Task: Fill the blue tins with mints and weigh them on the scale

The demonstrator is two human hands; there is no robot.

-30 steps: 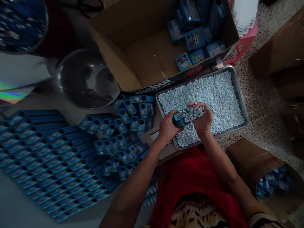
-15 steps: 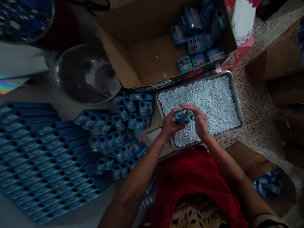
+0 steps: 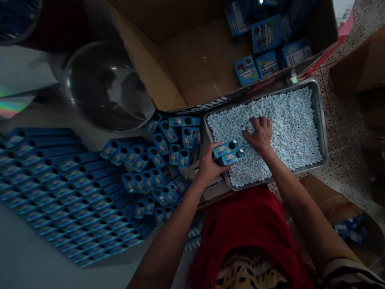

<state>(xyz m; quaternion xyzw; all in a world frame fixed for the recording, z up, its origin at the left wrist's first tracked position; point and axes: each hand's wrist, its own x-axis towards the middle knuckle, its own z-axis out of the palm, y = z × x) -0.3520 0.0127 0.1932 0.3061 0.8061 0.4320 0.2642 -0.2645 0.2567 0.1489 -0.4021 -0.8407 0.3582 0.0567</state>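
My left hand (image 3: 207, 166) is wrapped round two small blue candy boxes (image 3: 227, 152) held side by side. Each box has a round hole at its end, with a pale candy showing at it. The boxes are over the left edge of a metal tray (image 3: 321, 132) filled with white and pale-blue candies (image 3: 288, 124). Over the middle of that tray, my right hand (image 3: 261, 134) is palm down with its fingers apart, the tips touching the candies. No box is in the right hand.
Behind the tray stands a large cardboard box (image 3: 168, 76) with several blue boxes inside. To its left is a steel bowl (image 3: 105, 88). Loose blue boxes (image 3: 161, 142) and long stacked rows (image 3: 72, 192) cover the left. Another carton (image 3: 327, 196) is at lower right.
My right hand has left the side of the blue boxes and come down onto the candies in the tray. My left hand keeps hold of the two boxes. The view has shifted slightly.
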